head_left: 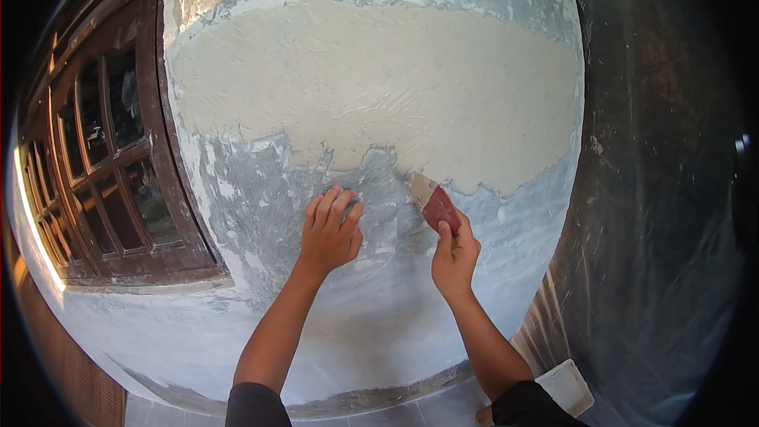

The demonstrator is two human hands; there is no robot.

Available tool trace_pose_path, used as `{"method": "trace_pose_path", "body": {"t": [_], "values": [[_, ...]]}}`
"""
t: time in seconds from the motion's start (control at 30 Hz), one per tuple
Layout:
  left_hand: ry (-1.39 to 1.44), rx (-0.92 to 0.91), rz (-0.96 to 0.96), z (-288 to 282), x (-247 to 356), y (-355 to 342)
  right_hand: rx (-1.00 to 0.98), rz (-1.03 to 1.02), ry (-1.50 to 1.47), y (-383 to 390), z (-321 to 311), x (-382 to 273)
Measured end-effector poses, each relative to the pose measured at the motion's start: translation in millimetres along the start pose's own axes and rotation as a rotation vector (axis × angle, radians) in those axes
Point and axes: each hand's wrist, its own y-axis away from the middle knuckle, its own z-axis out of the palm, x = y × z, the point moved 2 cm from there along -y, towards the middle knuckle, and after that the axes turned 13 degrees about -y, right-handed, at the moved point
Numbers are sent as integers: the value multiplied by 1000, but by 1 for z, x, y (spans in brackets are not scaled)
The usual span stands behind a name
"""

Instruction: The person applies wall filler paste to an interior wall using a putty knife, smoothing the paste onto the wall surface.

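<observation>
Right hand (456, 259) is pinching the red-handled putty knife (434, 202), presumably for steering its tip, which is sitting at the lower edge of the cream putty patch (379, 79). Left hand (330, 228), loosely curled, empty, is hanging below the patch; wall (371, 308) contact: cannot tell.

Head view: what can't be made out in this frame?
All in the head view:
Scraper: handle end, hidden by the right hand.
Left hand: palm, hidden behind the back of the hand; contact with the wall is unclear.
White container: lower left part, behind the right sleeve.
Wall: top, cut off by the upper edge.
</observation>
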Motion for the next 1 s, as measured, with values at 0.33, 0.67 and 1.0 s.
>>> {"method": "trace_pose_path", "body": {"t": [0.33,0.67,1.0], "values": [[-43,28,40,7,0,0,-13,-463,340,12,27,19],[14,40,31,10,-1,4,-20,-586,599,29,60,54],[114,59,19,4,-3,6,14,-576,674,34,74,67]]}}
